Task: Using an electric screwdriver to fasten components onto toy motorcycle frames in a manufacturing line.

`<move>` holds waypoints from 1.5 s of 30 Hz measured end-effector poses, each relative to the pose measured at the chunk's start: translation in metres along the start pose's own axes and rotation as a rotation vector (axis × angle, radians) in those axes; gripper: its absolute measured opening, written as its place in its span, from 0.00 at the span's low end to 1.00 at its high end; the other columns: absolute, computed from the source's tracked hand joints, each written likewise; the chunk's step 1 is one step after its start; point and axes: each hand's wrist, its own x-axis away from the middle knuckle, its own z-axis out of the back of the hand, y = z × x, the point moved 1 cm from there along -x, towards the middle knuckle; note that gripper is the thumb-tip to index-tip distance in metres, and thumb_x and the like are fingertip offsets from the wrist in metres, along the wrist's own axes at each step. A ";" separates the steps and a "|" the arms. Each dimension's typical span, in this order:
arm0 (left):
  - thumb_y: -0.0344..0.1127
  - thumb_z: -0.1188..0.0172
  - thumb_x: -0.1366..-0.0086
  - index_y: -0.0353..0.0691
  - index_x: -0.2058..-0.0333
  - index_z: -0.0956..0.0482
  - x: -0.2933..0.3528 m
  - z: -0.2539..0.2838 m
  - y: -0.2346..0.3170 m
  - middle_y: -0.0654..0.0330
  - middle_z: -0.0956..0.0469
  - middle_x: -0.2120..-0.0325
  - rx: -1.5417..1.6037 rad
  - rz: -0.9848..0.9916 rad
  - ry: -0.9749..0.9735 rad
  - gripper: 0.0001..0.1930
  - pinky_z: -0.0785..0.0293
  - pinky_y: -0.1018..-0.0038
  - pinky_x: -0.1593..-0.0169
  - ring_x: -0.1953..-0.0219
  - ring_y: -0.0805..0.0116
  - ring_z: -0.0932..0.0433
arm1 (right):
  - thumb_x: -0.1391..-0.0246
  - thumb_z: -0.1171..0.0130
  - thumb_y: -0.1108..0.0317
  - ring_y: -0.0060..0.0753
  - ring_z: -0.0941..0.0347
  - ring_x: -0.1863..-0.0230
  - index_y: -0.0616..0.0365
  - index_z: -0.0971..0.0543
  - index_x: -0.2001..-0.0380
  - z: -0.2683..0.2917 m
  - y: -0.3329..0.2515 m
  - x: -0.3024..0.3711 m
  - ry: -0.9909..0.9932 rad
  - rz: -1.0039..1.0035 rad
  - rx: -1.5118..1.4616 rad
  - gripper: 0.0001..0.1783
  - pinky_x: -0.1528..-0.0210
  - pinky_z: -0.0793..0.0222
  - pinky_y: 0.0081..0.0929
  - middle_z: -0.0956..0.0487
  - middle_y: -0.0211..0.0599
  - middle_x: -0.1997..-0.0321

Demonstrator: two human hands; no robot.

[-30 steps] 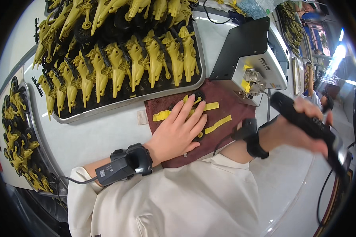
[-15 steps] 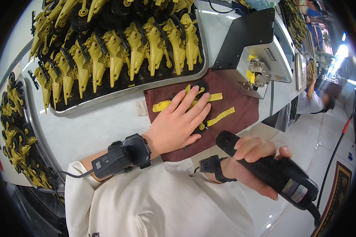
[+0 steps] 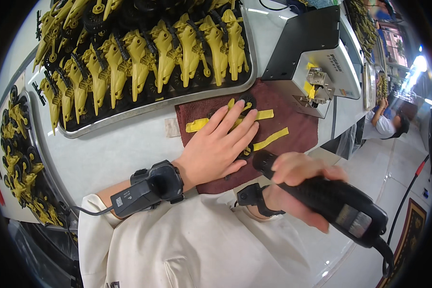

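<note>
My left hand (image 3: 220, 144) lies flat with its fingers slightly spread over a small yellow-and-black toy motorcycle, pressing it against a dark red cloth (image 3: 300, 113). Most of the toy is hidden; a black wheel (image 3: 247, 102) shows past the fingertips and another part near the thumb. In my right hand (image 3: 300, 175) is a black electric screwdriver (image 3: 329, 199), its nose pointing up and left, close to the near end of the toy. The screwdriver's bit cannot be made out. Strips of yellow tape (image 3: 271, 139) lie on the cloth around the left hand.
A metal tray (image 3: 163, 104) of several yellow toy motorcycles (image 3: 165, 55) stands beyond the cloth. Another tray (image 3: 45, 144) of them is at the far left. A black-and-white screw feeder machine (image 3: 317, 62) sits at the cloth's right. Another person (image 3: 386, 124) works further off right.
My right hand has brought the screwdriver a little up and left, nearer the toy. My left hand keeps its place on the toy. The view has shifted slightly.
</note>
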 end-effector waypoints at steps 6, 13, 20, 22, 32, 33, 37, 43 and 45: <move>0.51 0.36 0.54 0.40 0.44 0.35 -0.001 -0.001 -0.001 0.54 0.41 0.39 0.003 0.000 -0.013 0.39 0.47 0.56 0.37 0.36 0.49 0.46 | 0.53 0.49 0.30 0.42 0.29 0.80 0.63 0.45 0.45 0.003 -0.016 -0.004 0.129 0.007 -0.052 0.49 0.77 0.31 0.37 0.26 0.48 0.72; 0.52 0.37 0.52 0.39 0.44 0.35 0.001 0.001 -0.002 0.54 0.41 0.39 0.019 0.005 -0.024 0.38 0.47 0.57 0.37 0.36 0.48 0.46 | 0.54 0.45 0.32 0.44 0.28 0.79 0.61 0.47 0.43 0.007 -0.017 -0.002 0.097 -0.051 -0.085 0.50 0.76 0.32 0.38 0.26 0.50 0.71; 0.49 0.39 0.50 0.38 0.44 0.35 -0.001 0.001 0.001 0.54 0.42 0.39 -0.002 -0.001 -0.013 0.36 0.48 0.56 0.37 0.36 0.48 0.46 | 0.54 0.46 0.32 0.45 0.28 0.77 0.64 0.48 0.44 0.004 -0.007 0.001 0.037 -0.053 -0.075 0.51 0.75 0.31 0.40 0.25 0.53 0.69; 0.48 0.39 0.50 0.39 0.44 0.34 0.000 0.001 0.000 0.54 0.42 0.39 0.001 -0.001 -0.019 0.35 0.48 0.56 0.37 0.36 0.48 0.46 | 0.54 0.46 0.31 0.45 0.28 0.77 0.65 0.48 0.44 0.003 -0.005 0.002 0.050 -0.050 -0.071 0.51 0.75 0.31 0.39 0.25 0.54 0.69; 0.44 0.39 0.51 0.39 0.45 0.34 0.000 0.000 0.000 0.53 0.41 0.39 0.001 -0.001 0.003 0.33 0.48 0.56 0.37 0.36 0.48 0.46 | 0.54 0.47 0.31 0.43 0.28 0.77 0.65 0.47 0.45 0.001 0.002 0.004 0.047 -0.058 -0.076 0.51 0.75 0.30 0.39 0.25 0.54 0.68; 0.43 0.39 0.52 0.40 0.45 0.34 -0.001 0.000 0.000 0.53 0.41 0.39 0.005 -0.005 0.003 0.33 0.49 0.56 0.37 0.36 0.48 0.46 | 0.54 0.47 0.31 0.43 0.27 0.77 0.65 0.47 0.45 0.001 0.003 0.004 0.040 -0.051 -0.065 0.51 0.75 0.30 0.38 0.25 0.54 0.68; 0.43 0.38 0.53 0.40 0.47 0.33 -0.001 0.001 0.001 0.53 0.41 0.40 0.017 -0.005 0.009 0.33 0.49 0.55 0.37 0.36 0.48 0.46 | 0.54 0.47 0.32 0.43 0.27 0.77 0.65 0.47 0.45 0.001 0.001 0.004 0.005 -0.061 -0.062 0.50 0.74 0.30 0.38 0.25 0.54 0.68; 0.44 0.36 0.54 0.40 0.49 0.32 0.001 0.001 0.000 0.53 0.41 0.40 0.031 -0.007 0.003 0.32 0.49 0.55 0.37 0.36 0.48 0.47 | 0.53 0.47 0.31 0.44 0.28 0.77 0.65 0.48 0.42 -0.001 0.002 0.004 0.012 -0.041 -0.085 0.52 0.75 0.30 0.37 0.25 0.54 0.69; 0.44 0.36 0.53 0.40 0.50 0.32 0.001 0.001 -0.001 0.53 0.41 0.40 0.027 -0.009 0.004 0.31 0.49 0.55 0.37 0.36 0.48 0.47 | 0.53 0.48 0.31 0.45 0.29 0.78 0.64 0.48 0.42 -0.006 -0.002 0.000 0.061 -0.085 -0.089 0.52 0.74 0.31 0.39 0.26 0.53 0.70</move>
